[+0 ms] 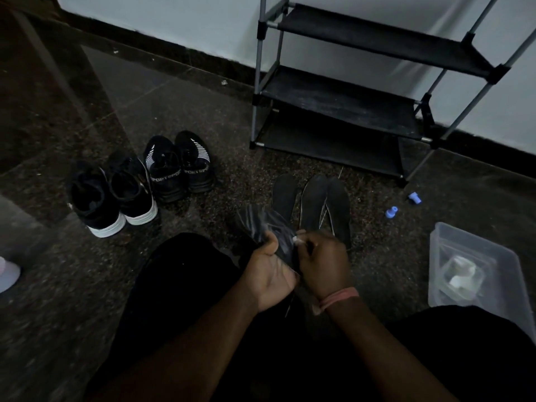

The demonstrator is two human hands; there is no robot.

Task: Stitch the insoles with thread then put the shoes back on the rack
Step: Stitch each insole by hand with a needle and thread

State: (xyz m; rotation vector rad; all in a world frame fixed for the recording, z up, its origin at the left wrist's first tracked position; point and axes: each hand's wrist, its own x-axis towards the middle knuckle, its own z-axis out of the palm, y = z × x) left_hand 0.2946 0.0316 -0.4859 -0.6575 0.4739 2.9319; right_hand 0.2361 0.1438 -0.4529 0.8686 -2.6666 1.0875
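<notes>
My left hand (271, 269) grips a dark insole (255, 223) that sticks up and to the left above my lap. My right hand (323, 264) pinches something small at that insole's edge, close against the left thumb; a needle or thread is too dim to make out. Three more dark insoles (313, 203) lie side by side on the floor just beyond my hands. Two pairs of black shoes stand to the left: one with white soles (113, 195), one with striped heels (178, 166). The black shoe rack (342, 100) stands at the wall.
A clear plastic box (475, 271) with a small packet inside sits on the floor at my right. Two small blue spools (391, 211) lie near the rack's foot. The floor is dark speckled stone. My dark-clothed legs fill the lower frame.
</notes>
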